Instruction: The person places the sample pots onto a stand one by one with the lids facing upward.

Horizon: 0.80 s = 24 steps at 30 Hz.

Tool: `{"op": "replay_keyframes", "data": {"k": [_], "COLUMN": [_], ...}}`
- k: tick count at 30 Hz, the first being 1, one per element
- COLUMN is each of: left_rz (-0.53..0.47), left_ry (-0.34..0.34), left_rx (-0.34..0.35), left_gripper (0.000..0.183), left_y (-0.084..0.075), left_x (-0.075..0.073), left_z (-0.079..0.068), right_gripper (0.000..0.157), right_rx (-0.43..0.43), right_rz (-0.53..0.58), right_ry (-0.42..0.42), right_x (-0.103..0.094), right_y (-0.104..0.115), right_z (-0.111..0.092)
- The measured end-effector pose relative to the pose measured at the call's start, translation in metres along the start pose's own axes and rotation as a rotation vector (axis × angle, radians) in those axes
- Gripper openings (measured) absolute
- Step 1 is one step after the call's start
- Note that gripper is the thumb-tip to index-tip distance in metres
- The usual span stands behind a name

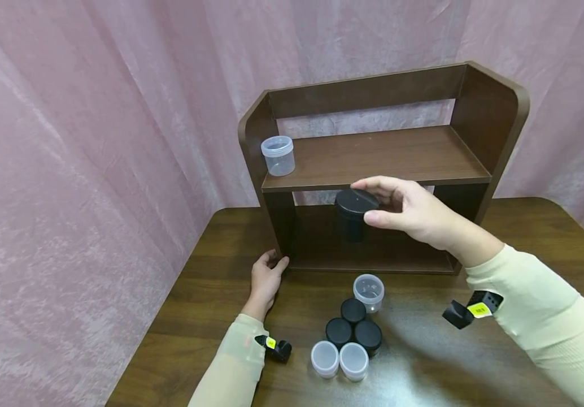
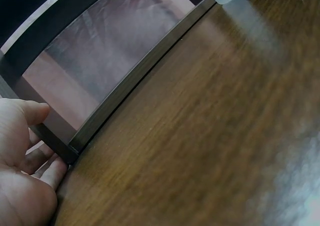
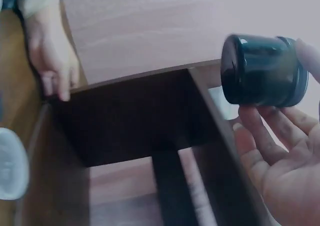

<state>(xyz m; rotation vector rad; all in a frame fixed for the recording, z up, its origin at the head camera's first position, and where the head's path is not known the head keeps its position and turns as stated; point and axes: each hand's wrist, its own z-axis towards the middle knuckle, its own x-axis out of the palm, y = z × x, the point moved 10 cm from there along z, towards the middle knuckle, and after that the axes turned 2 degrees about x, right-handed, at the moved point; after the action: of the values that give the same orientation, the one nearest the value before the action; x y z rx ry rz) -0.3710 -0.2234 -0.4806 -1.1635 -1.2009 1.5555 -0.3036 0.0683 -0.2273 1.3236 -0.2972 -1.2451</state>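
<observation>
My right hand (image 1: pixel 416 212) holds a black lidded jar (image 1: pixel 351 221) by its lid, with the jar in front of the wooden shelf (image 1: pixel 388 155), just below the upper board's front edge. In the right wrist view the jar (image 3: pixel 262 71) lies between thumb and fingers. Down at the shelf's lower left corner, my left hand (image 1: pixel 265 281) grips the side panel, thumb on the inner side and fingers on the outer, as the left wrist view shows. A clear jar (image 1: pixel 279 158) stands at the left end of the upper board.
On the table (image 1: pixel 210 316) in front of the shelf stand several black-lidded jars (image 1: pixel 353 310), grouped closely. One clear jar (image 1: pixel 369 291) is behind them and two whitish-lidded jars (image 1: pixel 325 359) are in front. A pink curtain (image 1: pixel 119 141) hangs behind the shelf.
</observation>
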Motion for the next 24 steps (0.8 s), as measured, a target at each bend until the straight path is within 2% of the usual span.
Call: {"op": "replay_keyframes", "data": {"k": [5, 11, 17, 24], "left_rz": [0.005, 0.009, 0.006, 0.001], "left_ry": [0.004, 0.006, 0.004, 0.018], "left_rx": [-0.001, 0.007, 0.015, 0.007], "left_gripper": [0.054, 0.053, 0.053, 0.055], "left_y": [0.001, 0.001, 0.001, -0.002], "left_x": [0.0, -0.001, -0.002, 0.0], "left_z": [0.0, 0.001, 0.0, -0.001], "right_gripper": [0.049, 0.055, 0.065, 0.068], "right_rx": [0.01, 0.025, 0.086, 0.168], "right_rz": [-0.025, -0.1, -0.187, -0.227], "right_ry": [-0.073, -0.106, -0.127, -0.185], "right_x": [-0.012, -0.015, -0.011, -0.011], "right_y": [0.02, 0.029, 0.019, 0.006], "right_z": [0.037, 0.081, 0.114, 0.13]}}
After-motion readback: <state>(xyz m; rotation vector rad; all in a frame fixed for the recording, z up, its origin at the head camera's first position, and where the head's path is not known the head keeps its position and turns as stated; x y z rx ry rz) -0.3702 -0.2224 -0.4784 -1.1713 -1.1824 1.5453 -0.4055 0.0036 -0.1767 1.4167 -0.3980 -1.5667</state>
